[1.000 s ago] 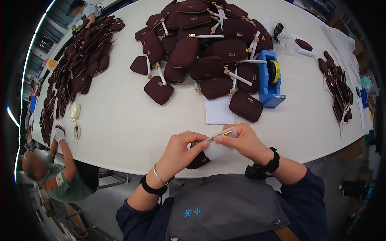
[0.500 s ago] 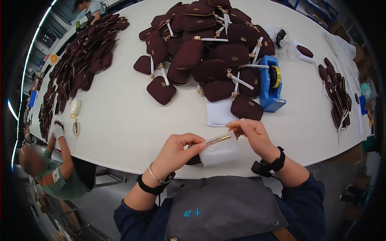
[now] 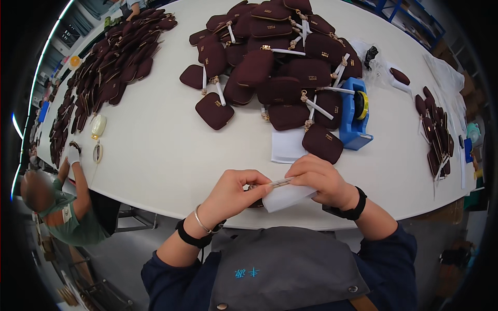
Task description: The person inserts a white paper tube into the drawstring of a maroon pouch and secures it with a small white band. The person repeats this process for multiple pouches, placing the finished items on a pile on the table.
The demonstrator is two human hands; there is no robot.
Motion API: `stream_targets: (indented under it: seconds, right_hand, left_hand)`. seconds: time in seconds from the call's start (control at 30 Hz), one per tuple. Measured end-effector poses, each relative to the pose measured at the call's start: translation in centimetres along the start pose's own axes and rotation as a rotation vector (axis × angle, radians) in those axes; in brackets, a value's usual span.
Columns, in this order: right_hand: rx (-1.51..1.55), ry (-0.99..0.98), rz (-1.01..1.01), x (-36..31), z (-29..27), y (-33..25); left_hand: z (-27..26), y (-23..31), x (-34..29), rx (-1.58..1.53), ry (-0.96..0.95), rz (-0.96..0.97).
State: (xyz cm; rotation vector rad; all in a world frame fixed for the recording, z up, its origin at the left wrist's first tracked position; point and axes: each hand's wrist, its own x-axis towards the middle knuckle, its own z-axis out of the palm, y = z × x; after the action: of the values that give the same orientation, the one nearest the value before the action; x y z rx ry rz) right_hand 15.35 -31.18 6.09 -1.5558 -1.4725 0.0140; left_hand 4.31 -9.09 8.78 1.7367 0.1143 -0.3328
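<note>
Close to the front edge of the table, a small sheet of thin white paper [image 3: 288, 198] is stretched between my two hands. My left hand [image 3: 231, 191] pinches its top edge between thumb and fingers. My right hand [image 3: 322, 181] grips the other end of that edge, its fingers bent over. A narrow strip runs along the edge between them; its kind is unclear now. Part of a dark maroon pouch [image 3: 256, 203] shows behind my left fingers. Just beyond my right hand lie another maroon zip pouch [image 3: 321, 144] and a stack of white paper sheets [image 3: 285, 147].
A heap of maroon pouches [image 3: 280, 90], several with white-wrapped pulls, covers the table's far middle. Right of it stands a blue tape dispenser [image 3: 355, 124]. More pouches lie at the left [image 3: 119, 67] and right [image 3: 436, 135]. A person in green [image 3: 78, 220] works at the left.
My right hand has closed onto the paper's upper edge, where it was apart with fingers loose. The gold strip seen lying on the paper is now mostly covered. The view has shifted slightly.
</note>
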Motion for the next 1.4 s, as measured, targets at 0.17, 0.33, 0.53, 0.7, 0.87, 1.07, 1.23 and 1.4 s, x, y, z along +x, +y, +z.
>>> stream_targets:
  seconds: [0.17, 0.33, 0.53, 0.7, 0.87, 1.07, 1.23, 1.4]
  right_hand:
    - [0.185, 0.082, 0.298, 0.5, 0.4, -1.2]
    - [0.281, 0.092, 0.565, 0.7, 0.2, -1.8]
    - [0.356, 0.123, 0.641, 0.5, 0.7, -1.9]
    - [0.531, 0.142, 0.812, 1.0, 0.1, -2.6]
    - [0.658, 0.069, 0.905, 2.4, 0.2, -2.8]
    - [0.83, 0.184, 1.001, 2.5, 0.4, -2.4]
    - [0.555, 0.068, 0.836, 3.2, 0.2, -3.1]
    - [0.37, 0.123, 0.643, 4.3, 0.2, -4.6]
  left_hand:
    - [0.0, -1.0, 0.3, -0.12, 0.048, 0.104]
    - [-0.2, -1.0, -0.3, -0.201, -0.009, 0.178]
    - [1.3, -1.4, -0.2, 0.202, 0.201, 0.227]
    - [1.5, -1.5, 0.1, 0.201, 0.262, 0.31]
    - [0.9, -1.6, -0.6, 0.359, 0.367, 0.468]
    - [1.1, -2.2, -0.1, 0.473, 0.473, 0.694]
    - [0.9, -2.1, -1.4, 0.277, 0.484, 0.662]
    - [0.9, -2.0, -1.8, -0.118, 0.32, 0.266]
